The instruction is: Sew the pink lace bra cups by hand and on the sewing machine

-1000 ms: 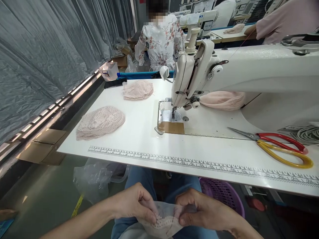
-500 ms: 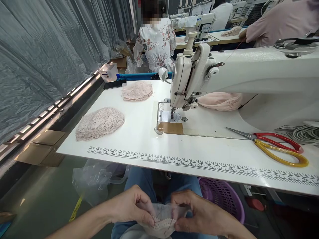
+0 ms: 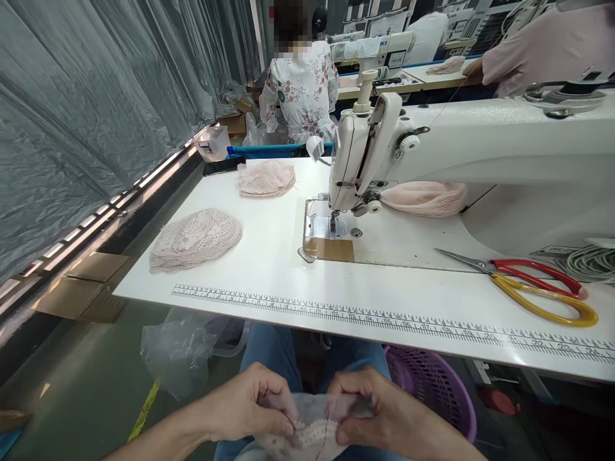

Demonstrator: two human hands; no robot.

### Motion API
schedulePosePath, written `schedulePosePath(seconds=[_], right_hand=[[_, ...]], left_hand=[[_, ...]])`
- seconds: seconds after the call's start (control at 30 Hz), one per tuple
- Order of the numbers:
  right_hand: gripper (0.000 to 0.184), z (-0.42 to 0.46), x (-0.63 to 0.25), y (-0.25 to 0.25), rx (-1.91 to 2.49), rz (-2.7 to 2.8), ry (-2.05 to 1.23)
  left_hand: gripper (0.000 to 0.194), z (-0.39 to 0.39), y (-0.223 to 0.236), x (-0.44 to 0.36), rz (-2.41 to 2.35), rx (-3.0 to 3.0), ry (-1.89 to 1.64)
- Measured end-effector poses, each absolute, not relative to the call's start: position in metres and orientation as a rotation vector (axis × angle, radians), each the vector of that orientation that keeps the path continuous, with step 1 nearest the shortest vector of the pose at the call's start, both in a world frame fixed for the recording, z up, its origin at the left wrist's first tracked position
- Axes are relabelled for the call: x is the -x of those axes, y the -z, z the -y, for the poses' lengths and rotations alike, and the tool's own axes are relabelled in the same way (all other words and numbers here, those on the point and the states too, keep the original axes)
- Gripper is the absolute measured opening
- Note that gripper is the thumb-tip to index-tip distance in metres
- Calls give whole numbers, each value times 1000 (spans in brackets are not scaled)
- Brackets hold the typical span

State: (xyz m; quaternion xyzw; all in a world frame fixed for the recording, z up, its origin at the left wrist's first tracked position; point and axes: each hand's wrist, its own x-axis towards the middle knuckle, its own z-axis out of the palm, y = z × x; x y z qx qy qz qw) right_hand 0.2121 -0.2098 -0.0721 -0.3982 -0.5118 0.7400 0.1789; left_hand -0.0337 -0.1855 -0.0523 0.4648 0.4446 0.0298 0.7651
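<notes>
Head view, left hand and right hand each in a thumb-and-finger grip, pinching sheer lace-trimmed fabric, fabric over the blue-clad legs, near the front of the table, sewing machine and scissors on it.

At bottom centre, the left hand and right hand pinch sheer, pale lace-edged fabric; a white, long-armed sewing machine stands upper right.
</notes>
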Motion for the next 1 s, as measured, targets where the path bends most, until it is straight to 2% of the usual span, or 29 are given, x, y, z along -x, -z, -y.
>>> schedulePosePath(seconds=[0.53, 0.7, 0.87, 1.0], right_hand=[[28, 204, -212, 80, 1028, 1417, -2086], [33, 206, -205, 86, 996, 1383, -2187], [36, 204, -204, 92, 1104, 1540, -2071], [35, 201, -201, 88, 1026, 1558, -2138]], left_hand=[[30, 185, 55, 33, -989, -1049, -50], [41, 184, 56, 31, -996, -994, -67], [50, 182, 54, 33, -970, -960, -64], [66, 180, 52, 32, -959, -967, -31]])
